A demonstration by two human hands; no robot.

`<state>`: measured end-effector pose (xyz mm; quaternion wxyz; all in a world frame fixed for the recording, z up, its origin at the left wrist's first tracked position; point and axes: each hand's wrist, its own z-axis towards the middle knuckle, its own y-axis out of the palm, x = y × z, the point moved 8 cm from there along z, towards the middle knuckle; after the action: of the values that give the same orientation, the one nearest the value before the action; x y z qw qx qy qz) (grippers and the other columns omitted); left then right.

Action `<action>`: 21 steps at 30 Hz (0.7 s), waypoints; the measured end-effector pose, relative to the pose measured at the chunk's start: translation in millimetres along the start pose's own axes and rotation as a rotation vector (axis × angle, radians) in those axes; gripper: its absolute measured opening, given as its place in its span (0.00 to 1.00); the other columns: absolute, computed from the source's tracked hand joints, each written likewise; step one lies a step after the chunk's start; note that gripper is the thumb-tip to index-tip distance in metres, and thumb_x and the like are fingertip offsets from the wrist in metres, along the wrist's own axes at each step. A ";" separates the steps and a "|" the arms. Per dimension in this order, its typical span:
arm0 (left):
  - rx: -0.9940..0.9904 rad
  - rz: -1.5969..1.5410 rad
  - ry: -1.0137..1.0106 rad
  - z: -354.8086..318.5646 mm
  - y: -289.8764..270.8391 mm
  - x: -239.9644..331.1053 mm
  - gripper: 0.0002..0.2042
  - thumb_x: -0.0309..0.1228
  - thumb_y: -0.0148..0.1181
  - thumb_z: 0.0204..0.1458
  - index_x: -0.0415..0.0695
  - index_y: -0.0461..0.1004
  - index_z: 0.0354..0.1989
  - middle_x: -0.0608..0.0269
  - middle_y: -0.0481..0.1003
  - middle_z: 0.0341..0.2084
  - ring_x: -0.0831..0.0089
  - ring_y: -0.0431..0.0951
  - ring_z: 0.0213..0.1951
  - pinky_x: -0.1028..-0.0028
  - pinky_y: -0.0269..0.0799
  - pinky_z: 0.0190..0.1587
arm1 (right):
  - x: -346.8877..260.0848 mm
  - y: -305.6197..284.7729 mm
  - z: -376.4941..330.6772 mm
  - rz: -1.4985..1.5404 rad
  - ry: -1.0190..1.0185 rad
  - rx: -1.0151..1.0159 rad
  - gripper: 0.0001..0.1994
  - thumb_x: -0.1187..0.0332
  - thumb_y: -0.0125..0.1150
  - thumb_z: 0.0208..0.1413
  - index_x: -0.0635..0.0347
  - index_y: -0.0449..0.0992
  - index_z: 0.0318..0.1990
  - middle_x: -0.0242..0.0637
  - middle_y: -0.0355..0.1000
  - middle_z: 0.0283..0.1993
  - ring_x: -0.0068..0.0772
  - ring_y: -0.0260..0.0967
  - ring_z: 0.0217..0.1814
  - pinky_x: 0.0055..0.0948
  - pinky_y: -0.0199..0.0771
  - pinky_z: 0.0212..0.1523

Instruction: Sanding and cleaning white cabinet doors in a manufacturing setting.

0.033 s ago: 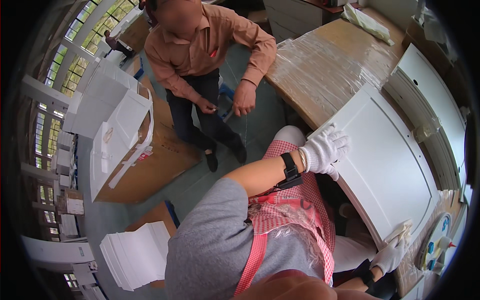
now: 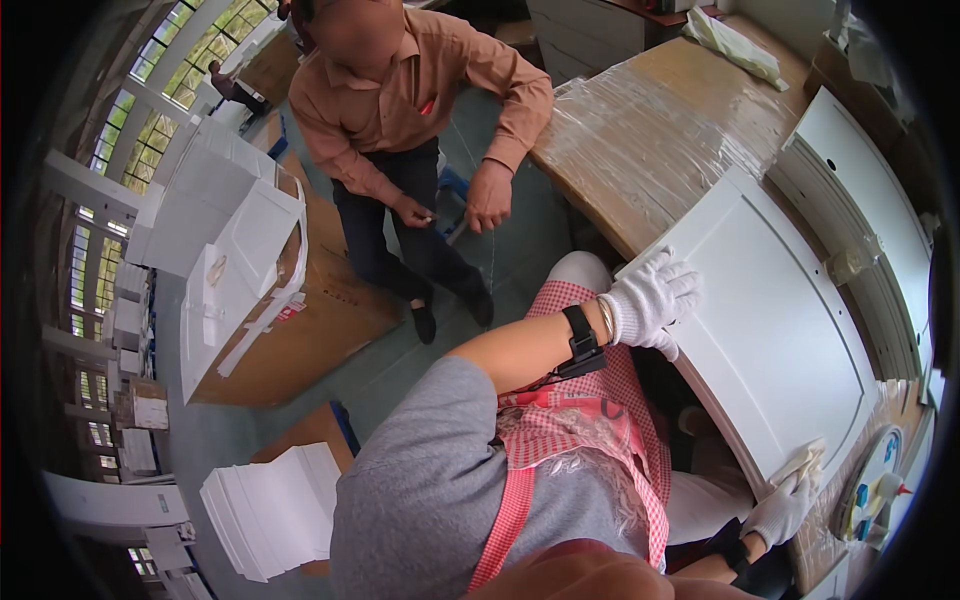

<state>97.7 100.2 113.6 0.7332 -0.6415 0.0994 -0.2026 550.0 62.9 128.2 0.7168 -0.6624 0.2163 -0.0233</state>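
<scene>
Well left of both hands, a cardboard box (image 2: 335, 335) carries white boards (image 2: 225, 275), its inside hidden. Now the gloved left hand (image 2: 650, 302), fingers over the edge of the white panel (image 2: 770, 300), grip unclear; framed face up, long axis running hand to hand! The gloved right hand (image 2: 782, 515) clutches a cloth (image 2: 803, 463) at its lower end; just right, a round tray (image 2: 866, 468) holds a bottle (image 2: 887, 487).

The panel (image 2: 770, 320) has a smooth white finish with a soft sheen; the left glove (image 2: 640, 305) and right glove (image 2: 776, 514) are matt, coarse-knit cloth, and the rag (image 2: 803, 462) is creased, matt cloth. The table (image 2: 650, 150) has a brown surface under glossy, wrinkled, clear plastic film. The carton (image 2: 335, 300) is matt cardboard, the apron (image 2: 515, 515) checked cloth, and the shirt (image 2: 415, 440) matt grey fabric.
</scene>
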 end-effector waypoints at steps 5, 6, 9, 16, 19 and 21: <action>0.081 -0.103 0.015 0.6 -2.2 -0.6 0.46 0.69 0.67 0.43 0.45 0.77 0.65 0.51 0.70 0.70 0.54 0.63 0.75 0.48 0.45 0.80 | -28.4 -6.0 -0.2 -0.060 -0.122 0.105 0.20 0.66 0.52 0.70 0.68 0.78 0.63 0.55 0.70 0.71 0.54 0.65 0.74 0.42 0.62 0.74; 0.108 -0.090 0.003 0.3 -3.1 -0.2 0.45 0.67 0.68 0.44 0.46 0.76 0.65 0.51 0.72 0.68 0.54 0.64 0.74 0.47 0.47 0.79 | -46.4 -5.2 -3.7 -0.055 -0.155 0.114 0.18 0.69 0.54 0.69 0.68 0.80 0.60 0.55 0.71 0.70 0.53 0.65 0.74 0.44 0.63 0.74; 0.103 -0.029 0.044 4.1 -1.5 4.3 0.44 0.67 0.67 0.45 0.45 0.77 0.65 0.50 0.71 0.69 0.53 0.66 0.72 0.48 0.48 0.78 | -122.9 13.4 -26.7 0.088 -0.345 0.033 0.11 0.67 0.61 0.64 0.57 0.85 0.48 0.51 0.79 0.52 0.56 0.79 0.50 0.47 0.80 0.49; 0.040 0.007 0.063 11.9 -0.6 11.5 0.44 0.59 0.73 0.46 0.41 0.75 0.67 0.46 0.70 0.69 0.52 0.67 0.73 0.48 0.49 0.79 | -223.7 43.3 -77.9 0.270 -0.701 0.116 0.09 0.58 0.66 0.59 0.51 0.81 0.38 0.40 0.74 0.39 0.46 0.77 0.42 0.43 0.81 0.38; 0.040 0.000 0.082 10.7 2.2 9.9 0.44 0.59 0.73 0.45 0.41 0.75 0.67 0.46 0.71 0.69 0.52 0.68 0.72 0.48 0.49 0.79 | -180.7 30.8 -64.6 0.258 -0.634 0.152 0.08 0.60 0.66 0.58 0.50 0.82 0.40 0.39 0.74 0.39 0.44 0.78 0.42 0.42 0.81 0.38; 0.054 0.003 0.080 9.5 2.9 8.0 0.44 0.59 0.74 0.45 0.42 0.75 0.67 0.46 0.71 0.69 0.51 0.67 0.72 0.48 0.49 0.79 | -127.0 23.6 -46.8 0.180 -0.431 0.076 0.11 0.61 0.67 0.56 0.47 0.84 0.46 0.39 0.74 0.39 0.44 0.78 0.41 0.43 0.80 0.38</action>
<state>109.2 105.6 113.2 0.7459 -0.6128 0.1241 -0.2295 413.1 62.4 139.7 0.7700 -0.6028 0.1154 0.1744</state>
